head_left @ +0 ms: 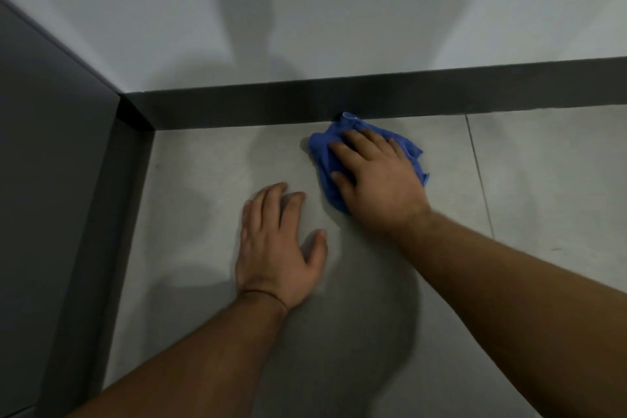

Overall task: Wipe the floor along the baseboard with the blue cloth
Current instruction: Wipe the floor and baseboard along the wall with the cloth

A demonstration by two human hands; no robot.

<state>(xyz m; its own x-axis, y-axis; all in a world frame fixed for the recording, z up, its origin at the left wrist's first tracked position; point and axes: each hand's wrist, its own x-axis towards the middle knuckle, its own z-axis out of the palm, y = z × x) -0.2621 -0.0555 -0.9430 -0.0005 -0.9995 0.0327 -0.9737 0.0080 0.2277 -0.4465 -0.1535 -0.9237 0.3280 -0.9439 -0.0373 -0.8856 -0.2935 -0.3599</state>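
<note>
A crumpled blue cloth (324,153) lies on the pale grey floor tiles (210,180), its far tip touching the dark baseboard (258,105). My right hand (376,180) presses down on top of the cloth, fingers spread over it and pointing toward the left. My left hand (278,244) rests flat on the bare floor just to the near left of the cloth, fingers apart and holding nothing. A thin band circles my left wrist.
The dark baseboard runs along the white wall (305,10) and meets a dark grey panel (47,146) at the left, forming a corner (135,115). A tile joint (480,176) runs across the floor to the right of the cloth.
</note>
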